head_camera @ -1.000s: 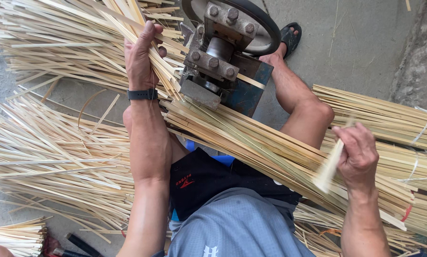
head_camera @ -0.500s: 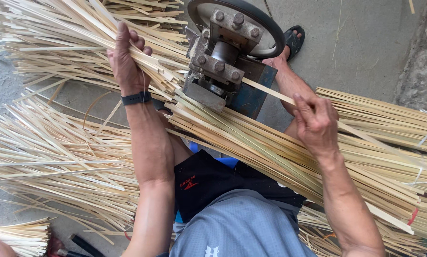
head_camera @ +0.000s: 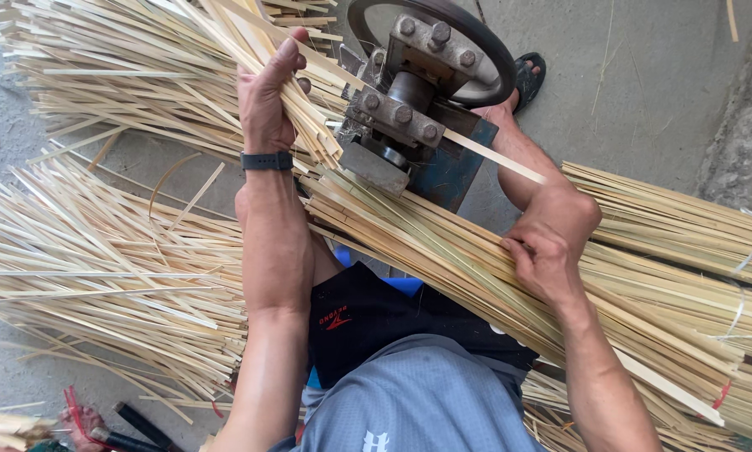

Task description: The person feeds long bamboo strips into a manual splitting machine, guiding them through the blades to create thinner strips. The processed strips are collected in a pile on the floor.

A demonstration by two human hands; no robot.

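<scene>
While left hand (head_camera: 269, 96) grips strips (head_camera: 225, 50), splitting machine (head_camera: 418, 100) between piles

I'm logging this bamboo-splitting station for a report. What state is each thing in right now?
Left hand: closed around a handful of split strips beside the machine.
Right hand: fingers curled on the long strip bundle across the lap.
Splitting machine: one strip sticks out of it.
Tied bundles: lying bound, at right.
Loose strips: fanned out on the floor.

Concrete floor (head_camera: 644, 84) bears bamboo strips (head_camera: 100, 268) and machine (head_camera: 418, 109).
</scene>
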